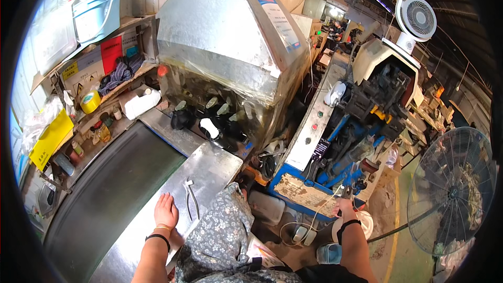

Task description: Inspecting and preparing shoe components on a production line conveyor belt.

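My left hand (166, 211) lies flat on the shiny metal tabletop (133, 233), palm down, fingers stretched out and holding nothing. Just right of it rests a pair of metal pincers (192, 199) with long curved handles. On the other side, my right arm stretches out to the low front corner of a blue machine (301, 191). There my right hand (344, 209) is closed around something small and dark that I cannot make out. A white cable (314, 226) hangs close by it.
A dark conveyor belt (120, 178) runs along the left, towards black shoe-like forms (212, 128) under a metal hood (220, 26). A large floor fan (451, 191) stands at right. Below my right hand are a white bucket (363, 225) and a blue container (329, 254).
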Motion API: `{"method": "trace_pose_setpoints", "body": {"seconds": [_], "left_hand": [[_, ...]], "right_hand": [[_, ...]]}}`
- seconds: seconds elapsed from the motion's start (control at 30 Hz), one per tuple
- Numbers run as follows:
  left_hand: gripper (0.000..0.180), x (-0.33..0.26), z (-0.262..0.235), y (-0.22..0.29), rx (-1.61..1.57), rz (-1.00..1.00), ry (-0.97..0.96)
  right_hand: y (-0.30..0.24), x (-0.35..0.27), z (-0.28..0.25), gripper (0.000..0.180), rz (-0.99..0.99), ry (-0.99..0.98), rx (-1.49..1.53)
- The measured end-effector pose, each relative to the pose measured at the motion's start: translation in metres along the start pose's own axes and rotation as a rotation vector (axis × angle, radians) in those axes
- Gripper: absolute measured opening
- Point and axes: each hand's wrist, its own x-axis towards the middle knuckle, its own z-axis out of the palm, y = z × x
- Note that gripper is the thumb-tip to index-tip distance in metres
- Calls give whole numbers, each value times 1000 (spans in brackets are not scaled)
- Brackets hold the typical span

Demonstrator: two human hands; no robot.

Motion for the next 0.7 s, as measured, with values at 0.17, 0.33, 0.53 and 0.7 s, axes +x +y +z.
{"method": "trace_pose_setpoints", "body": {"seconds": [0.17, 0.33, 0.53, 0.7], "left_hand": [[36, 0, 0, 4, -5, -9, -2], [36, 1, -4, 3, -12, -8, 8], [35, 5, -5, 9, -15, -5, 22], [35, 2, -1, -3, 6, 8, 32]], "right_hand": [[-1, -7, 1, 35, -114, 94, -64], [11, -1, -3, 27, -264, 158, -46], [13, 19, -6, 24, -359, 193, -93], [12, 9, -2, 26, -372, 236, -121]]}}
